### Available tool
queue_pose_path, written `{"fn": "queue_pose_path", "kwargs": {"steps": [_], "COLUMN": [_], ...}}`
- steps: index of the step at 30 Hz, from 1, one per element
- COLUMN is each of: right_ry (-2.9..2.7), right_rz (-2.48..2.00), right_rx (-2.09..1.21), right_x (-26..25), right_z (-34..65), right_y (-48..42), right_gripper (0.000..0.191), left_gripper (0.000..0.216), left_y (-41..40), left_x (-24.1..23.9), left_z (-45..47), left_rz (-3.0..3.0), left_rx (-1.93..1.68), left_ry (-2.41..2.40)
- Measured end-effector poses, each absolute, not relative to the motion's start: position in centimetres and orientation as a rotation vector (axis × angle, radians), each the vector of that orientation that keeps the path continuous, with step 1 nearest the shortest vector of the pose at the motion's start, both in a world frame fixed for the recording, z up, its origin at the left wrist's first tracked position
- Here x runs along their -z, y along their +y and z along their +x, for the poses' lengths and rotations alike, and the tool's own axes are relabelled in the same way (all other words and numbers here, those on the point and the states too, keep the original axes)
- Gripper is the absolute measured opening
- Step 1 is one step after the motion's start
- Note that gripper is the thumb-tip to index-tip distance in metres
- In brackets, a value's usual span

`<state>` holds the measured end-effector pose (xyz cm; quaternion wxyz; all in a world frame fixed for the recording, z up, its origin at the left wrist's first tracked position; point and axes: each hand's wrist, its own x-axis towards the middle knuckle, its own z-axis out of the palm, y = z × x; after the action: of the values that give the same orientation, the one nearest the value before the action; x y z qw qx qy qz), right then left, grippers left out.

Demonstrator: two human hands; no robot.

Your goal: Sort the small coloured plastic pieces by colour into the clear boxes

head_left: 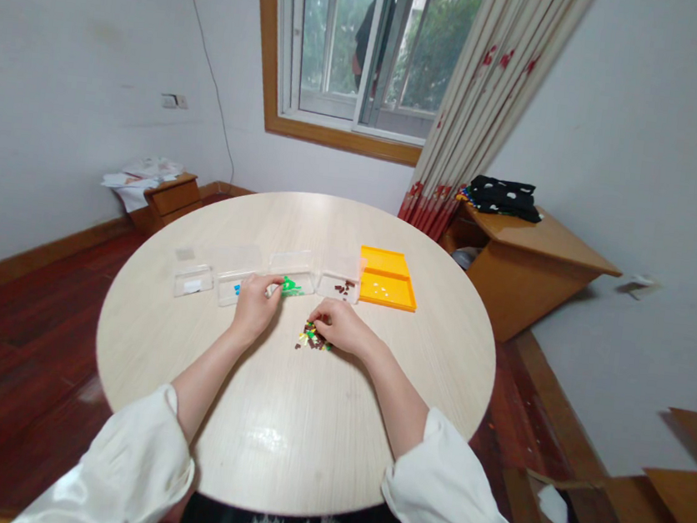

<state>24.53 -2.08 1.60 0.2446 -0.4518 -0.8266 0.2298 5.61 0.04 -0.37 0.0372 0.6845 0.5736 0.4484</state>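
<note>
On the round table a pile of small mixed pieces (314, 339), brown, green and yellow, lies in front of me. My right hand (341, 325) reaches onto it with the fingers pinched together at its top edge. My left hand (257, 301) is at a clear box with green pieces (291, 287), thumb and forefinger closed at its left side. Whatever either pinch holds is too small to make out. Beside it, another clear box (227, 300) with blue pieces is partly covered by my left hand. Brown pieces (344, 288) lie in the clear box to the right.
An open orange case (410, 305) with a few white pieces lies at the right end of the row. A small clear box (193, 284) with something white stands at the left end. The pale table (276, 455) has a rounded edge; a wooden cabinet (530, 265) stands behind right.
</note>
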Motion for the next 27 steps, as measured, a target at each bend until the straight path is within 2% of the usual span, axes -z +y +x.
{"fn": "queue_pose_path", "kwargs": {"steps": [11,27], "right_ry": [-2.298,-2.226], "right_rz": [-1.199,-1.387], "right_rx": [-0.57,-0.573], "right_x": [-1.26,-1.3], "right_z": [24.74,25.02], "right_y": [-1.88,-1.6], "right_gripper": [0.022,0.019], "left_gripper": [0.021,0.015], "left_y": [0.08,-0.14], "left_x": [0.58,0.33], "left_z": [5.77,5.91], "left_rz": [2.164,2.216], "left_rx": [-1.323,-1.326], "left_ry": [1.757,1.774]}}
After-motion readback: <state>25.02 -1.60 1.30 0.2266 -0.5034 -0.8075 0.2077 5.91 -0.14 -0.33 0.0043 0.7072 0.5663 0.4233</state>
